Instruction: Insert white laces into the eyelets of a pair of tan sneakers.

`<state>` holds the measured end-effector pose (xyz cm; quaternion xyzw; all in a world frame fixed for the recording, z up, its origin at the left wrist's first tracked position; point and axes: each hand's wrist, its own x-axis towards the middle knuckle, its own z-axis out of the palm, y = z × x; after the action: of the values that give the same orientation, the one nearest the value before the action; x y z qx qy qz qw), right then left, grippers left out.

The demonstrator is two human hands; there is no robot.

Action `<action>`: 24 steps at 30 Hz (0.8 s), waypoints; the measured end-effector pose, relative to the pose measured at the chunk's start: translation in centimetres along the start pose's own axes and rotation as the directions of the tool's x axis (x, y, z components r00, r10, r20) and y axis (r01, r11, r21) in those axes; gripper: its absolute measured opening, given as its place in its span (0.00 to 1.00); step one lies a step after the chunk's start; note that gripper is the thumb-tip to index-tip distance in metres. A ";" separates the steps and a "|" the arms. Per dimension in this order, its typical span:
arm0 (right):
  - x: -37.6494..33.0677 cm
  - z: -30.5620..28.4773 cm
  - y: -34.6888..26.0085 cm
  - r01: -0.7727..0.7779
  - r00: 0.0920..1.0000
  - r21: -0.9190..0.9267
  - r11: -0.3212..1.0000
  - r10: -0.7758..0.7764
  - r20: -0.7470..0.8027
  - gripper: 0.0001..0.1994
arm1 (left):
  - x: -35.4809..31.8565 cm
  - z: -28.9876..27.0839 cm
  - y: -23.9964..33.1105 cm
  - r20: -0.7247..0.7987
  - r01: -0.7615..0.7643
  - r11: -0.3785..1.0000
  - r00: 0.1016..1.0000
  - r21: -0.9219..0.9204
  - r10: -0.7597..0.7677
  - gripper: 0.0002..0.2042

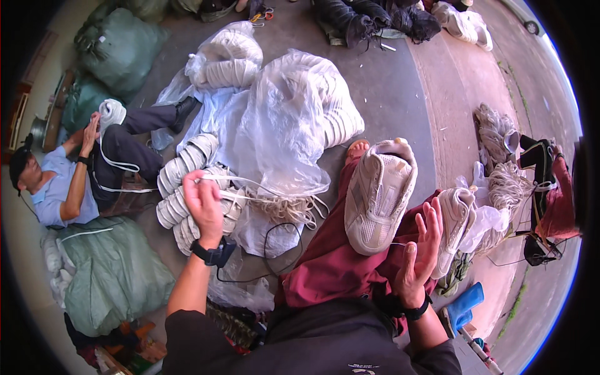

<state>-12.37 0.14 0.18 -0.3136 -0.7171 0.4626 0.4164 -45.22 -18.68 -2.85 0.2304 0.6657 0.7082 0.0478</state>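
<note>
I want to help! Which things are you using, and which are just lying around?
Using: left hand pulling a white lace; shoe on the lap; right hand open beside it.
Lying around: green sacks, plastic bag, blue tool.

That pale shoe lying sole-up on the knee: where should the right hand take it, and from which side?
Grip the shoe across its narrow middle, coming from its right side, where the right hand is open beside it. The sole faces up and tapers there, so fingers could wrap both edges.

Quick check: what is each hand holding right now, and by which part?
Left hand pinches white shoelaces near their end. Right hand is open, holding nothing, beside the beige shoe.
</note>
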 end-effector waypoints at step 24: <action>-5.1 -10.4 -17.2 -0.147 0.918 0.210 0.966 0.054 0.393 0.04 | -11.7 10.1 28.6 0.921 -0.404 0.895 0.388 0.189 -0.019 0.10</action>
<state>-1.91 -6.42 16.83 -0.2020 -0.7075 0.6178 0.2776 -23.99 -16.90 21.77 0.6576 0.6246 0.3241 0.2690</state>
